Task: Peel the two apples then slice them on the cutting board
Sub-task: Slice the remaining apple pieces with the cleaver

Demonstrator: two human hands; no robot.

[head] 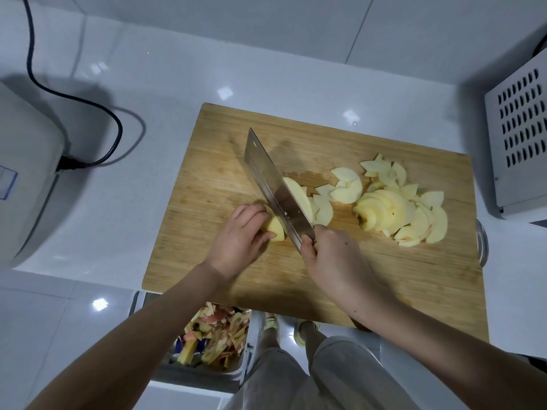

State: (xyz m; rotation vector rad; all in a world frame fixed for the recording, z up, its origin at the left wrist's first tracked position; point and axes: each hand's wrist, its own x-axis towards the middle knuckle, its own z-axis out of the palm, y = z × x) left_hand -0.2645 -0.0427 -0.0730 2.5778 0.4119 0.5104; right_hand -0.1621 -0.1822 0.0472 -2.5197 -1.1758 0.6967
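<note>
Wooden board [225, 161] lay on our white tabletop [154, 108]. Our left hand [239, 241] curled over a peeled apple chunk [276, 229] near the board's middle, fingers bent on its top and thumb at its near side. Our right hand [331, 255] wrapped the handle of the knife [266, 167], a broad cleaver whose blade stood against the chunk's right face, edge down, tip pointing away from us. One slice [300, 196] leaned on the blade's right side, with a few more just beside it. Further right a heap of slices [399, 214] spread toward the board's right edge. Below the board's near edge we saw a bin [204, 372] of red and yellow peels [219, 324]. A black cord [97, 105] ran to an appliance [26, 173] on the left; a vented box [521, 137] stood on the right.
</note>
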